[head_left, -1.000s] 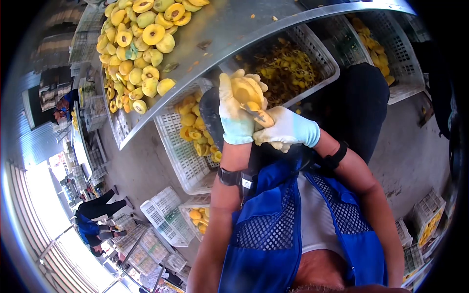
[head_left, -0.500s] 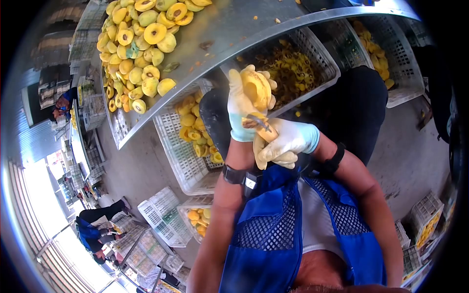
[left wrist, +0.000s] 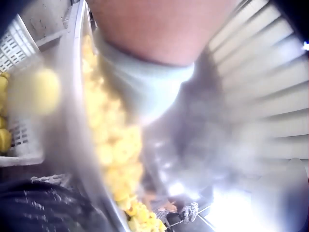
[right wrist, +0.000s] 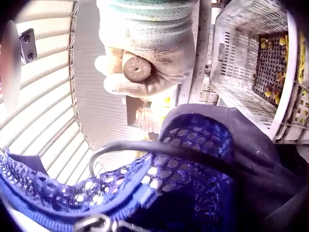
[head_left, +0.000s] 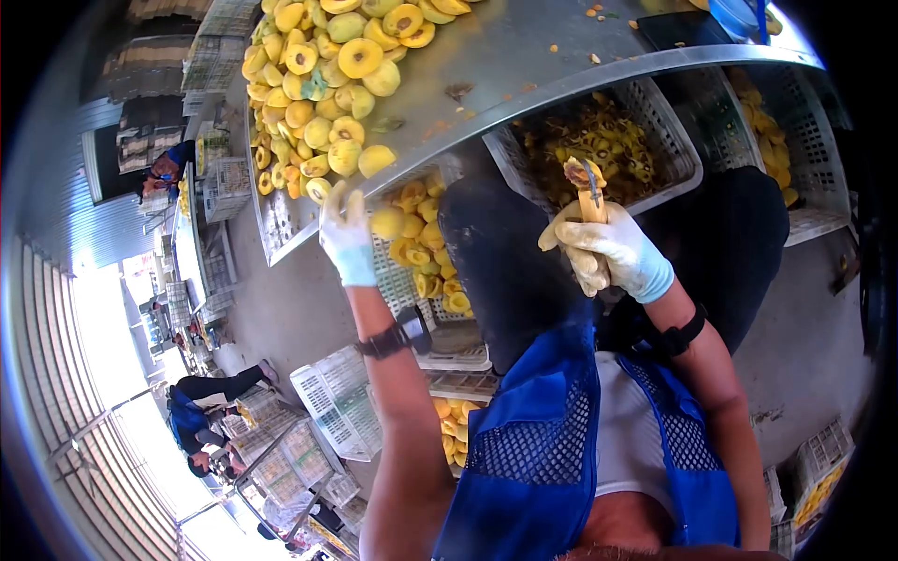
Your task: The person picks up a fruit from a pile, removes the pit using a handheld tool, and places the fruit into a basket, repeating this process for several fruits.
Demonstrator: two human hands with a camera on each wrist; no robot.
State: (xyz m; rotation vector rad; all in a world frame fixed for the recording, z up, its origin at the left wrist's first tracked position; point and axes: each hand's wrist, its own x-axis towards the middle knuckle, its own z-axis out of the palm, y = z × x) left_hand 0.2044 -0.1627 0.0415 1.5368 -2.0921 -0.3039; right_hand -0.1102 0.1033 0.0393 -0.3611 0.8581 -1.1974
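Observation:
My gloved left hand (head_left: 346, 234) is at the table's edge, fingers spread and pointing at the heap of yellow peach halves (head_left: 360, 58). Just right of it, a peach half (head_left: 386, 222) shows over the white crate of peach halves (head_left: 416, 245); the left wrist view has a blurred yellow peach half (left wrist: 46, 91) apart from the hand. My gloved right hand (head_left: 608, 248) grips a pitting knife by its wooden handle (head_left: 591, 204), its curved metal blade upward with brown and yellow fruit bits on it. In the right wrist view, the round handle end (right wrist: 137, 69) sticks out of the fist.
A crate of peels and scraps (head_left: 687, 154) stands under the metal table (head_left: 524, 79), beyond my knees. Another crate with peach halves (head_left: 804, 220) is at the right. Stacked crates (head_left: 337, 402) and a bending person (head_left: 201, 421) are at the lower left.
My left hand has moved left, away from the right hand, and let go of the peach half it held. My right hand has moved up and right with the pitting knife.

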